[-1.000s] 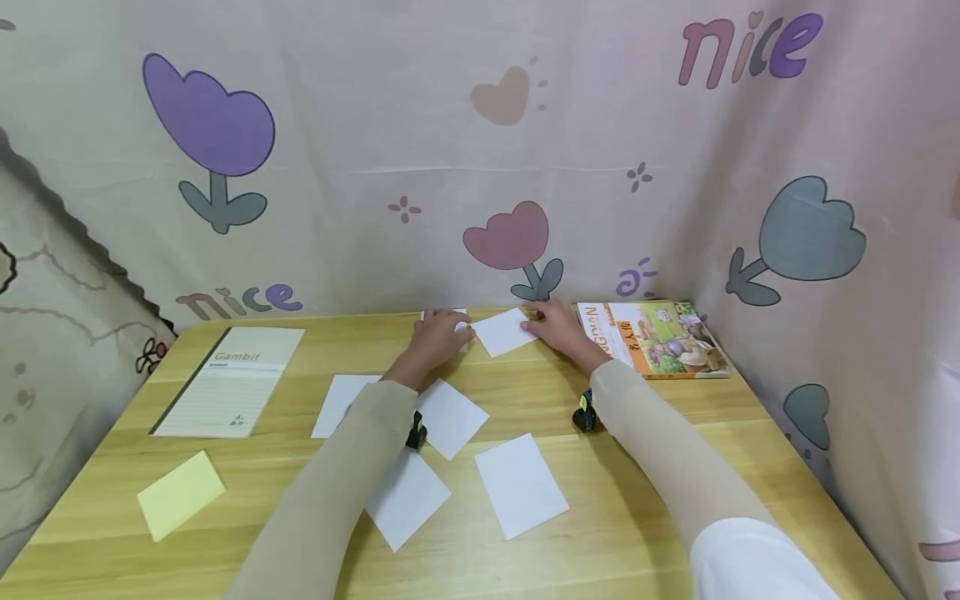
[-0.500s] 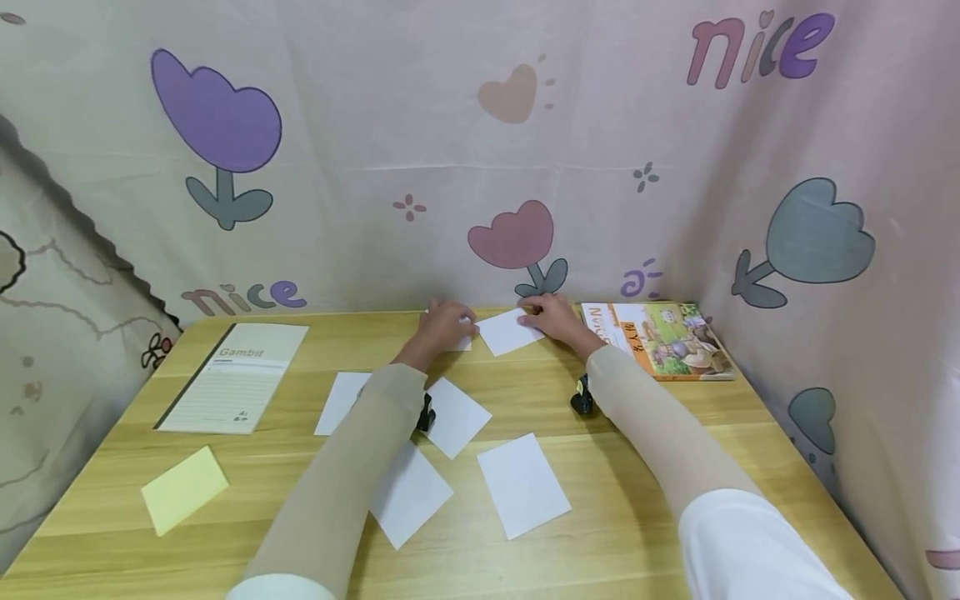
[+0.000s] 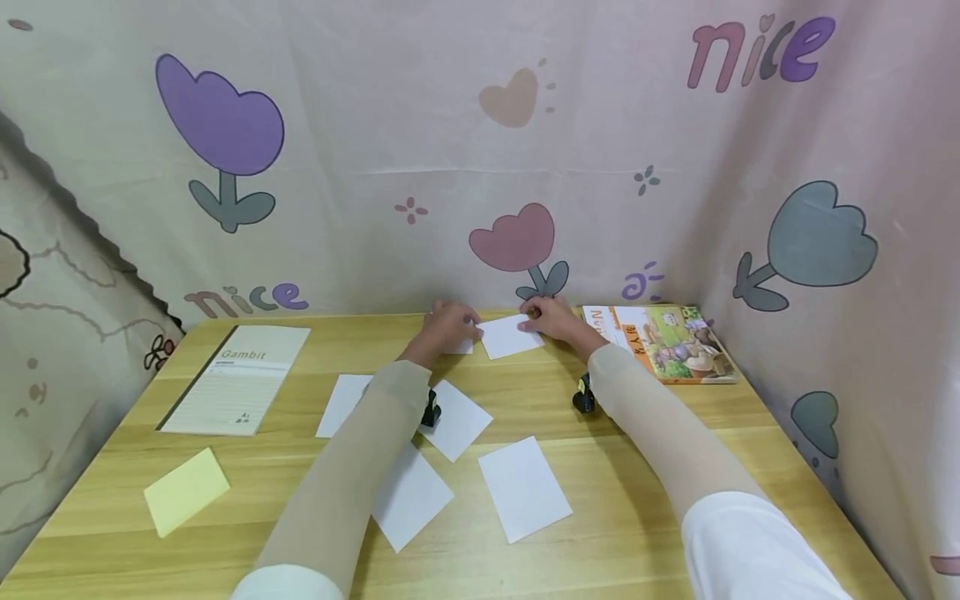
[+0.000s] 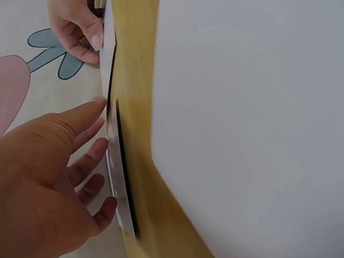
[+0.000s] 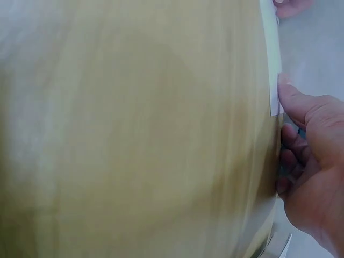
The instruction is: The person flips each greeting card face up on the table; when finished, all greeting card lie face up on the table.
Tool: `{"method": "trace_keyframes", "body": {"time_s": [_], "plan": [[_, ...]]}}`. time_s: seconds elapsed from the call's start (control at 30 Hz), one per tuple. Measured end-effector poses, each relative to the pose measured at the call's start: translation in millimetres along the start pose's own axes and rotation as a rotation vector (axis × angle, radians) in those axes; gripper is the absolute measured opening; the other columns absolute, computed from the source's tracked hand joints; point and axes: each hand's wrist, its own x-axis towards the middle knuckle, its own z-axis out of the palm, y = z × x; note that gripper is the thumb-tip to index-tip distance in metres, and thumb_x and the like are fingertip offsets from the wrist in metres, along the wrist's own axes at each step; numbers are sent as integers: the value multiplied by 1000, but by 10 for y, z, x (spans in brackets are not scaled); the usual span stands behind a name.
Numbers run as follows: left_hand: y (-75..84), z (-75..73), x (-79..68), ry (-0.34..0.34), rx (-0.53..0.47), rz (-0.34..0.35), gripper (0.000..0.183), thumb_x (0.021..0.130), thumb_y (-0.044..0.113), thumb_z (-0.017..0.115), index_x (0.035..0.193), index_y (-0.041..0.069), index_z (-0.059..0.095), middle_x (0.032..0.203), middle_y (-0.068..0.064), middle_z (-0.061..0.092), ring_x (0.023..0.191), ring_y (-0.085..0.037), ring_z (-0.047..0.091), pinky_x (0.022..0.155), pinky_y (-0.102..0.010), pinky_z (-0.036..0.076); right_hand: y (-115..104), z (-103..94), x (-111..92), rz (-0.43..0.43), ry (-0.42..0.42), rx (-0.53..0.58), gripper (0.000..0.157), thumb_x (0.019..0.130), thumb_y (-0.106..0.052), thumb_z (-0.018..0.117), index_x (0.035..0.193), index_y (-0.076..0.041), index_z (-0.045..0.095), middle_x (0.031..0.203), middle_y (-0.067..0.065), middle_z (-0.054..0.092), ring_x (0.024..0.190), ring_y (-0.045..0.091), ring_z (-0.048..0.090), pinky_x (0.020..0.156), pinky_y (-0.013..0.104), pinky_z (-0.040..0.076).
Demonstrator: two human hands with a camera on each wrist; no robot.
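Observation:
At the table's far edge, my left hand [image 3: 448,327] lies over a white card [image 3: 462,346] and hides most of it. Its fingers are spread and loosely bent along that card in the left wrist view, with the thumb [image 4: 88,114] reaching to the near corner of a second white card [image 3: 512,336]. My right hand [image 3: 553,319] pinches this second card by its right end, thumb on top. In the right wrist view the thumb [image 5: 294,102] sits on the card's end [image 5: 274,97] and the other fingers curl below it.
Several white cards, one of them here [image 3: 525,490], lie in the middle of the wooden table. A Gambit notebook [image 3: 236,383] and a yellow card [image 3: 186,492] are at left. An illustrated book [image 3: 667,346] lies at back right, before a patterned curtain [image 3: 360,100].
My left hand has shifted slightly right, nearer the second card's corner. The right hand stays at that card's right end. The head view has shifted a little.

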Motion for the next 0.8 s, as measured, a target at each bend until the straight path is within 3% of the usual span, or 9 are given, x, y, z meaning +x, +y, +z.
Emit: {"method": "trace_keyframes", "body": {"time_s": [0.43, 0.8], "plan": [[0, -30, 21, -11, -47, -25, 29, 93, 35, 73, 117, 19, 72, 119, -2, 59, 122, -30, 38, 103, -55, 37, -15, -3, 13, 35, -15, -9, 40, 93, -38, 72, 121, -11, 63, 109, 7, 57, 108, 26, 42, 93, 39, 38], [-17, -28, 72, -23, -7, -34, 23, 92, 34, 73, 111, 22, 72, 117, -1, 59, 122, -28, 38, 101, -53, 40, -13, 28, -28, 25, 26, 3, 41, 92, -37, 74, 121, -9, 63, 108, 7, 58, 107, 25, 43, 92, 39, 39]]}}
